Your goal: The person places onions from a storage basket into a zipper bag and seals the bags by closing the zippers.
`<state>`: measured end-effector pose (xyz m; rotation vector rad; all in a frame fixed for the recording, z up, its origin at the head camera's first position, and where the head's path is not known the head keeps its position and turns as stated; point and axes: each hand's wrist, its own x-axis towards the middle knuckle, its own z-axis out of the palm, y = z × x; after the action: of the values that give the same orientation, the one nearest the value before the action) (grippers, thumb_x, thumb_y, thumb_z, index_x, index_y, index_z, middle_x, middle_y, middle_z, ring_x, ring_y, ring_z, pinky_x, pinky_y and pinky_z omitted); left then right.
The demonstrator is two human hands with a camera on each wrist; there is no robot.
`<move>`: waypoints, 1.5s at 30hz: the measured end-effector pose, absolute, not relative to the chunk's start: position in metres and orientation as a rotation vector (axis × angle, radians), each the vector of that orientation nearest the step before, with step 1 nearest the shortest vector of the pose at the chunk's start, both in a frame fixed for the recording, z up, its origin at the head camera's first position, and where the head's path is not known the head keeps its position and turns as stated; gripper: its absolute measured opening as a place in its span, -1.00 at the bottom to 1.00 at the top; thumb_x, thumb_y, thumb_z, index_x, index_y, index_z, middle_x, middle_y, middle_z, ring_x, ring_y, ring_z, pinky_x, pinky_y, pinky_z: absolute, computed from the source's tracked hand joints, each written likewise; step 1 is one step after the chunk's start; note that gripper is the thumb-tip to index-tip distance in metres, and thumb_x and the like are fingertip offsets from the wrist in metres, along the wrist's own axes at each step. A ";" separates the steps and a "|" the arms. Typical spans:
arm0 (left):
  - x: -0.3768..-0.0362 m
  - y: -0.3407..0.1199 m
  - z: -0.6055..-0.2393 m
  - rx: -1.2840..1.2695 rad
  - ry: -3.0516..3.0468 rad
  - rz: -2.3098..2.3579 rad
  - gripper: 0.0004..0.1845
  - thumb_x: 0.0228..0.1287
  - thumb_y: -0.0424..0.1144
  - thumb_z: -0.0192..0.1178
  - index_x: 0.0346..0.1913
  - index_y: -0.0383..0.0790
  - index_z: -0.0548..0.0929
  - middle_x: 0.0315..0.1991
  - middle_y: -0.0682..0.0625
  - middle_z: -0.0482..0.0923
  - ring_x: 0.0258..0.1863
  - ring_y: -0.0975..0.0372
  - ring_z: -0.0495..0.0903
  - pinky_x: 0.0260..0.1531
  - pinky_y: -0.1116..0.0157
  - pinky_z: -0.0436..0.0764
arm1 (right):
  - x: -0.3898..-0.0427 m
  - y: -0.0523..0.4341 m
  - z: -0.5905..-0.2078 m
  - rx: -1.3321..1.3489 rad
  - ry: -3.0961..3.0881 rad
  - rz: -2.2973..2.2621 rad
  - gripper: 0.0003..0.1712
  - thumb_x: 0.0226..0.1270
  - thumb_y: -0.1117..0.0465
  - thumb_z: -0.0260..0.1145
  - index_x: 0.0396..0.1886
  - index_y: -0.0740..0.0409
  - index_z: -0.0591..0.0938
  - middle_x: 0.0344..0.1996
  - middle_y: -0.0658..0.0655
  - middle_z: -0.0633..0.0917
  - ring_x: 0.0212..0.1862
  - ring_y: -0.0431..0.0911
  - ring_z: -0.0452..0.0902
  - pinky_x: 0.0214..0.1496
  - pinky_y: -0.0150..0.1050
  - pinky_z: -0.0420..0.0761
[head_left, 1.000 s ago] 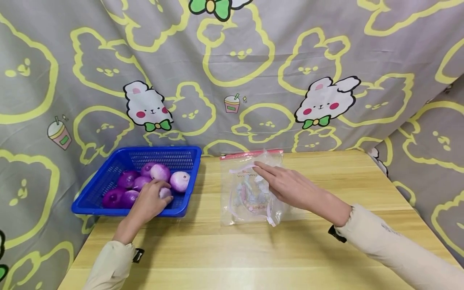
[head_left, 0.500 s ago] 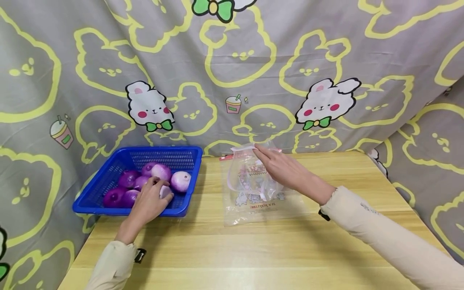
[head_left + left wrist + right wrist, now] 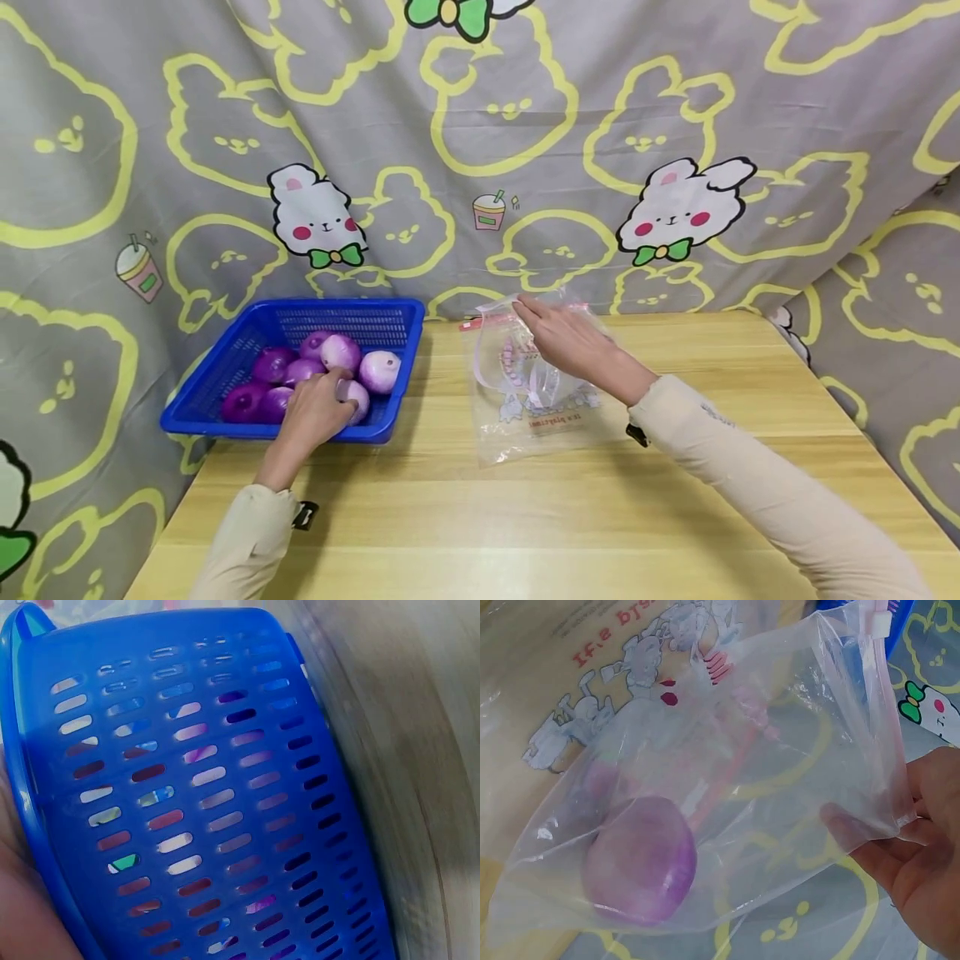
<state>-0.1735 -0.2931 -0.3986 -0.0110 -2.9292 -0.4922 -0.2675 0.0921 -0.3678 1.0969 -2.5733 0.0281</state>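
My left hand [image 3: 318, 408] reaches into a blue plastic basket [image 3: 183, 421] and grips a pale purple onion [image 3: 357, 402] at its near right corner. In the left wrist view, the slotted basket wall [image 3: 202, 780] hides most of this hand. My right hand [image 3: 570, 342] pinches the edge of a clear zip bag [image 3: 780, 780] by its pink zipper and holds it raised. One purple onion [image 3: 641, 859] shows inside that bag in the right wrist view. Beneath lies another clear printed bag [image 3: 498, 433] with a red zip strip [image 3: 471, 325].
Several more purple onions [image 3: 273, 365] lie in the basket. The wooden table [image 3: 510, 525] runs forward to a grey curtain [image 3: 525, 100] with yellow cartoon outlines. The basket stands at the left back, close to the curtain.
My right hand has lifted the zip bag's edge up and back, uncovering more of the printed bag below. My left hand stays at the same onion in the basket.
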 end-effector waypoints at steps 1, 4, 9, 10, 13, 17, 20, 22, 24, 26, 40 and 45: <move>-0.173 -0.293 -0.398 -0.002 -2.932 -0.494 -0.51 0.06 -0.27 0.29 0.10 -0.38 0.60 -0.03 -0.46 0.60 -0.06 -0.39 0.52 -0.12 -0.28 0.46 | -0.267 0.093 -0.367 1.099 -2.578 0.031 -0.34 0.34 0.41 0.22 0.44 0.33 0.34 0.39 0.30 0.41 -0.33 0.03 0.62 -0.54 -0.30 0.44; -0.172 -0.293 -0.395 0.022 -2.943 -0.491 -0.52 0.07 -0.29 0.29 0.10 -0.37 0.61 0.00 -0.47 0.60 -0.04 -0.41 0.51 -0.11 -0.29 0.45 | -0.267 0.094 -0.365 1.121 -2.578 0.059 -0.33 0.34 0.40 0.22 0.44 0.34 0.33 0.40 0.31 0.40 -0.53 -0.08 0.48 -0.57 -0.32 0.39; -0.169 -0.294 -0.393 0.058 -2.976 -0.523 -0.55 0.14 -0.26 0.31 0.10 -0.35 0.60 0.04 -0.44 0.59 -0.01 -0.36 0.53 -0.09 -0.28 0.45 | -0.265 0.095 -0.358 1.171 -2.590 0.122 -0.31 0.33 0.39 0.21 0.45 0.36 0.30 0.42 0.34 0.36 -0.58 -0.10 0.40 -0.52 -0.28 0.43; -0.169 -0.295 -0.393 0.059 -2.978 -0.538 -0.55 0.15 -0.25 0.31 0.10 -0.34 0.60 0.04 -0.44 0.59 -0.01 -0.35 0.54 -0.09 -0.27 0.45 | -0.264 0.095 -0.357 1.172 -2.605 0.130 -0.31 0.33 0.39 0.20 0.46 0.35 0.29 0.43 0.34 0.35 -0.53 -0.08 0.46 -0.48 -0.25 0.46; -0.168 -0.296 -0.395 0.057 -2.976 -0.570 -0.57 0.16 -0.24 0.31 0.09 -0.33 0.60 0.04 -0.43 0.59 -0.02 -0.32 0.56 -0.12 -0.27 0.46 | -0.264 0.097 -0.355 1.164 -2.646 0.159 -0.31 0.37 0.37 0.15 0.48 0.33 0.27 0.44 0.32 0.32 -0.21 0.06 0.64 -0.30 -0.16 0.56; -0.169 -0.296 -0.398 0.038 -2.954 -0.589 -0.58 0.15 -0.24 0.33 0.07 -0.33 0.62 0.02 -0.39 0.61 -0.06 -0.29 0.58 -0.19 -0.24 0.49 | -0.263 0.099 -0.354 1.154 -2.690 0.203 -0.34 0.43 0.35 0.09 0.50 0.30 0.25 0.46 0.31 0.30 0.17 0.16 0.55 -0.10 -0.07 0.60; -0.169 -0.296 -0.399 -0.007 -2.916 -0.612 -0.60 0.14 -0.27 0.35 0.05 -0.32 0.64 0.00 -0.37 0.63 -0.08 -0.27 0.60 -0.23 -0.20 0.52 | -0.263 0.101 -0.354 1.156 -2.697 0.225 -0.36 0.45 0.34 0.06 0.50 0.30 0.24 0.46 0.30 0.30 0.17 0.17 0.55 -0.02 -0.03 0.61; -0.169 -0.296 -0.399 -0.061 -2.877 -0.628 -0.61 0.11 -0.31 0.38 0.03 -0.34 0.64 -0.02 -0.37 0.64 -0.07 -0.26 0.60 -0.21 -0.20 0.53 | -0.263 0.101 -0.356 1.159 -2.688 0.234 -0.36 0.45 0.35 0.06 0.50 0.30 0.25 0.46 0.30 0.31 0.18 0.18 0.55 0.02 -0.01 0.61; -0.169 -0.297 -0.398 -0.120 -2.834 -0.635 -0.60 0.08 -0.36 0.40 0.02 -0.35 0.65 -0.04 -0.36 0.64 -0.06 -0.25 0.60 -0.16 -0.19 0.53 | -0.262 0.102 -0.356 1.160 -2.683 0.237 -0.37 0.44 0.35 0.05 0.50 0.30 0.25 0.46 0.31 0.31 0.18 0.19 0.54 0.04 0.01 0.61; -0.169 -0.297 -0.398 -0.182 -2.783 -0.636 -0.59 0.05 -0.40 0.42 0.02 -0.38 0.65 -0.05 -0.37 0.64 -0.03 -0.24 0.59 -0.09 -0.19 0.52 | -0.262 0.103 -0.357 1.158 -2.685 0.240 -0.36 0.43 0.36 0.05 0.50 0.30 0.25 0.45 0.31 0.32 0.20 0.19 0.53 0.05 0.02 0.60; -0.161 -0.293 -0.411 -0.375 -2.346 -0.668 -0.34 -0.10 -0.54 0.53 0.18 -0.36 0.60 -0.03 -0.38 0.43 -0.06 -0.15 0.48 -0.06 -0.10 0.48 | -0.261 0.105 -0.349 1.129 -2.704 0.163 -0.32 0.37 0.36 0.13 0.49 0.30 0.27 0.44 0.30 0.34 -0.48 -0.06 0.44 -0.51 -0.27 0.39; -0.158 -0.292 -0.413 -0.376 -2.329 -0.667 -0.36 -0.07 -0.51 0.53 0.17 -0.35 0.60 -0.01 -0.37 0.40 -0.06 -0.12 0.48 -0.09 -0.07 0.50 | -0.261 0.106 -0.349 1.129 -2.709 0.160 -0.31 0.36 0.36 0.12 0.49 0.30 0.27 0.44 0.30 0.34 -0.42 -0.03 0.46 -0.50 -0.25 0.38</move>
<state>-0.1579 -0.2922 -0.4125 -0.3760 -2.3287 -0.6672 -0.2612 0.1063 -0.3494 1.1294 -2.7091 0.1603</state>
